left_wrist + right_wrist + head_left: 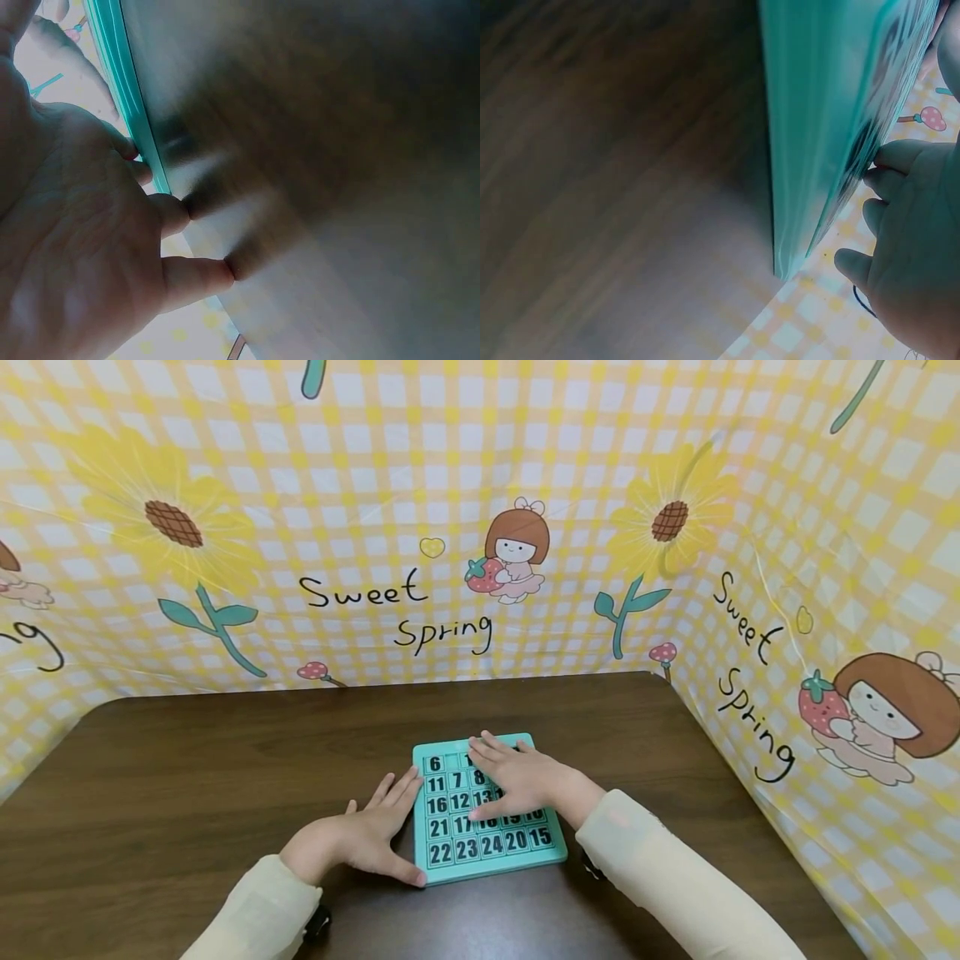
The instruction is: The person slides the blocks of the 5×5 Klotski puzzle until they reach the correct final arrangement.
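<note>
A turquoise sliding number puzzle (491,865) lies flat on the table, its tiles printed with black numbers. One vacant slot (452,762) shows in the top row, just right of the tile marked 6. My left hand (360,842) rests against the puzzle's left side, fingers spread, thumb at the near left corner. The left wrist view has this palm (82,232) beside the turquoise edge (129,82). Over the upper right tiles lies my right hand (521,779), fingers extended and hiding several numbers. In the right wrist view its fingertips (881,176) touch the tile face.
The brown wooden table (225,760) stretches around the puzzle. A yellow checked cloth (360,518) with printed flowers and figures stands up behind the table and along its right side. Pale sleeves (675,877) cover both forearms.
</note>
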Demonstrator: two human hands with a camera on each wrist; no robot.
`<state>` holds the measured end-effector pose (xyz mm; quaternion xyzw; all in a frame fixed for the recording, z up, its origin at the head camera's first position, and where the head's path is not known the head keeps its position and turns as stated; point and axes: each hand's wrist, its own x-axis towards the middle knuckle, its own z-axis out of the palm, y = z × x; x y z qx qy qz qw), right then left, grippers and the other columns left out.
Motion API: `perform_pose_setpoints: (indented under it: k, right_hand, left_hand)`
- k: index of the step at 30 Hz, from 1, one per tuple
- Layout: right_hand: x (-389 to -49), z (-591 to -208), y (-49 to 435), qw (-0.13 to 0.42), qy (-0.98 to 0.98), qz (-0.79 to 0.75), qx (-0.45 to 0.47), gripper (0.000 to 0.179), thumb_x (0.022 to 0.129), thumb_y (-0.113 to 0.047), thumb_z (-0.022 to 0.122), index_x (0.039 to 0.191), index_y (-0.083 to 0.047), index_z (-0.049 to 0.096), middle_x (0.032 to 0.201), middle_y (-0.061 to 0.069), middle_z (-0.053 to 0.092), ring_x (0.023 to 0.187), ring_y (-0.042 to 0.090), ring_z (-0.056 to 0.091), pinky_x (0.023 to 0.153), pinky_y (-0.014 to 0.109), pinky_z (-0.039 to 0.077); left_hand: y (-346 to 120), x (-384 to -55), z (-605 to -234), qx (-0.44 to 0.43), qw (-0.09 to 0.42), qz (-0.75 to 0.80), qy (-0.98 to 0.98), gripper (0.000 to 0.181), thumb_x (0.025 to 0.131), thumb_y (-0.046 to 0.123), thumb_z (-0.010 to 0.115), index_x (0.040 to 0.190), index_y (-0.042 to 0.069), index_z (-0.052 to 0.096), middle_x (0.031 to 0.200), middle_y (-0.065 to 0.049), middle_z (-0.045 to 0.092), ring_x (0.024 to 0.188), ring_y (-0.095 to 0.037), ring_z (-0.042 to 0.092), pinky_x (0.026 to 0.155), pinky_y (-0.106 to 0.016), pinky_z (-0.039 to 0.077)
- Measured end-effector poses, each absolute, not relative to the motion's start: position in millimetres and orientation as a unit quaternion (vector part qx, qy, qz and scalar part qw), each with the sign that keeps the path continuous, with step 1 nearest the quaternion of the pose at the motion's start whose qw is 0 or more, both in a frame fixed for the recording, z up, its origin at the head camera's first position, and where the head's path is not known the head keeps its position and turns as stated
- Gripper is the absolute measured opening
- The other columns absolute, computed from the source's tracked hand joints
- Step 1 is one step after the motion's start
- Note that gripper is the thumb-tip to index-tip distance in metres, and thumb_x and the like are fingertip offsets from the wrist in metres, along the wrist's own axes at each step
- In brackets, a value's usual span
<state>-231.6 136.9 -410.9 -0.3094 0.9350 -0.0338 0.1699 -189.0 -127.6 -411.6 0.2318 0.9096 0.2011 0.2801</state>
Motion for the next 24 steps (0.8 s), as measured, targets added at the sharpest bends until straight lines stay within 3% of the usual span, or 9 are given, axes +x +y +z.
perform_pose_setpoints:
  k: [14,24]
  right_hand:
    - [-232,-409,122,0.18,0.934,-0.032,-0.308,0.099,0.09,-0.075,0.047,0.161,-0.018,0.008,0.169,-0.002,-0.002,0.156,0.016,-0.008,0.124,0.054,0.01]
    - [-228,-413,158,0.166,0.939,-0.051,-0.298,0.098,0.09,-0.075,0.045,0.161,-0.018,0.01,0.17,-0.001,0.0,0.156,0.019,-0.007,0.123,0.057,0.009]
  left_hand:
    - [-128,-188,-411,0.238,0.272,0.194,0.912,0.131,0.072,0.062,0.08,0.161,0.011,-0.001,0.169,-0.005,-0.01,0.154,-0.041,-0.007,0.105,-0.083,0.006]
    - [-128,-187,-411,0.245,0.253,0.208,0.913,0.131,0.07,0.061,0.082,0.161,0.009,0.004,0.169,-0.008,-0.005,0.154,-0.044,-0.003,0.103,-0.084,0.009]
